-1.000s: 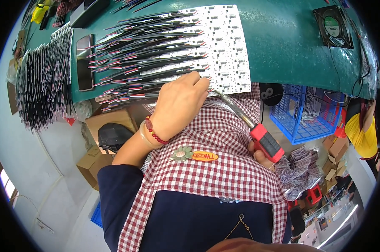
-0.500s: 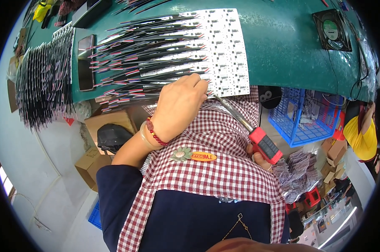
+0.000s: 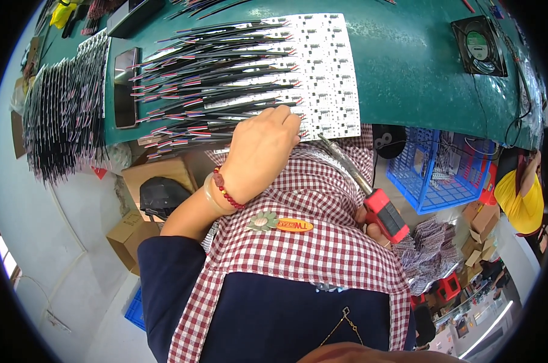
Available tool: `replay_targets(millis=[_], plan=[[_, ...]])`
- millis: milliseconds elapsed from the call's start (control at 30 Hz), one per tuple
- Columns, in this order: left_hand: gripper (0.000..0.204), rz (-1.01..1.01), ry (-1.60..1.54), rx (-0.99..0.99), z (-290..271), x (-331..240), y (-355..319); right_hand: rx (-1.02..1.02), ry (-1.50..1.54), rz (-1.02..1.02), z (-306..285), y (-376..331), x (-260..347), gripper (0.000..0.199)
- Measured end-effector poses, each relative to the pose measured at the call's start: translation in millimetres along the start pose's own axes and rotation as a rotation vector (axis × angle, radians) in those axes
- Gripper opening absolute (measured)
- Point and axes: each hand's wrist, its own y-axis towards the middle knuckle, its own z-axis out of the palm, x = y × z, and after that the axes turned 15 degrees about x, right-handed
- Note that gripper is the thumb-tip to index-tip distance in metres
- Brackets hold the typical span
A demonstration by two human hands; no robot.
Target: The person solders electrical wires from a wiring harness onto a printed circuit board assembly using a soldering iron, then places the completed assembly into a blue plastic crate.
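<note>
A white circuit board sheet point(image 3: 328, 72) lies on the green work table, dotted with small dark parts. Rows of black cables point(image 3: 213, 75) with bared coloured ends fan out from it to the left. At the sheet's near edge my left hand point(image 3: 263, 151) is closed, its fingertips pinching the end of a cable; the fingers cover most of that cable. My right hand point(image 3: 374, 228), partly hidden behind the tool, grips a soldering iron point(image 3: 383, 212) with a red and black handle. The iron's metal tip is beside the sheet's near edge, just right of my left fingertips.
A phone point(image 3: 126, 88) lies left of the cables, beside a hanging bundle of finished-looking cables point(image 3: 65, 118). A square fan point(image 3: 478, 45) stands at the far right of the table. Below the table edge are a blue crate point(image 3: 434, 175) and cardboard boxes point(image 3: 132, 242). Another person in yellow point(image 3: 519, 202) is at the right.
The soldering iron has shifted slightly right and nearer to me, its tip drawing away from my left fingertips. My left hand has stayed in nearly the same place.
</note>
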Motion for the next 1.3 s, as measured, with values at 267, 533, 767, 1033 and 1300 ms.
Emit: replay_targets(millis=[267, 533, 767, 1033, 1300], plan=[[0.010, -0.013, 0.008, 0.010, 1.8, 0.0, 3.8, 0.090, 0.147, 0.030, -9.7, -8.9, -19.5, 0.022], [0.015, 0.053, -0.117, 0.167, -41.6, 16.7, -1.1, -0.209, 0.418, 0.027, -8.4, 22.1, -2.9, 0.066], [0.032, -0.130, 0.507, -0.350, -95.8, 139.0, 118.6, -0.319, 0.417, -0.134, -20.1, 52.3, 2.4, 0.061], [0.030, -0.080, 0.604, -0.317, -89.3, 171.5, 158.0, -0.450, 0.482, -0.164, -24.4, 45.9, -3.9, 0.058], [0.011, 0.073, 0.326, -0.387, -105.4, 184.9, 150.0, -0.434, 0.566, -0.171, -31.1, 68.7, 9.1, 0.056]])
